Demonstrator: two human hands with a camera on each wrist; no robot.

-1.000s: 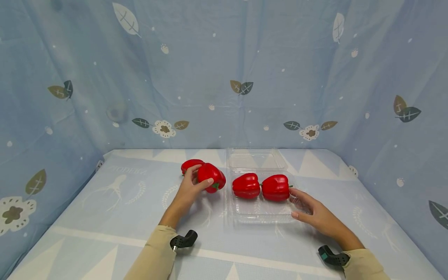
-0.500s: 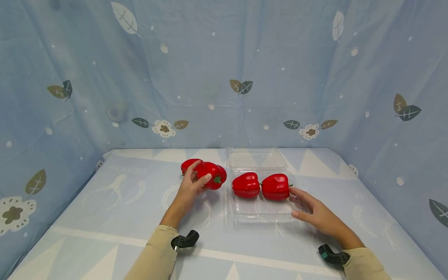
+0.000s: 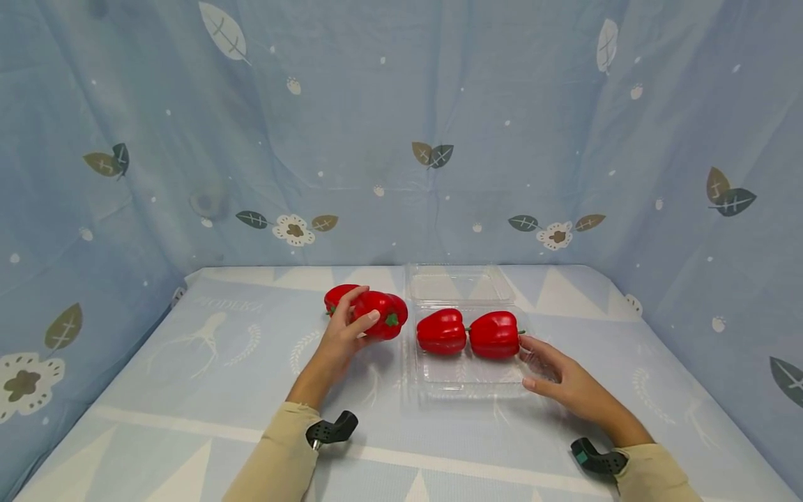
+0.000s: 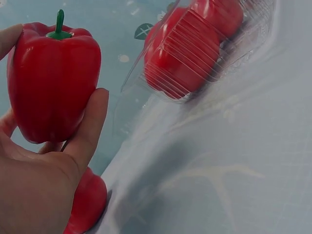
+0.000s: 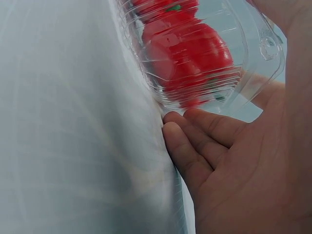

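Left hand clamped on red pepper, lifted just left of clear tray; second loose pepper behind it on counter. Right hand fingers relaxed, steadying tray's right edge. Two peppers fill back row; best carry held one over near wall, set in free front space, stem sideways, tray kept pinned

One line of pale lettering is printed on the blue cloth that covers the worktop, at its far left beside a white branching figure. It stands upside down to the head camera and is too faint to spell out. Nothing else carries readable words, numbers or brand marks in any of the three views.
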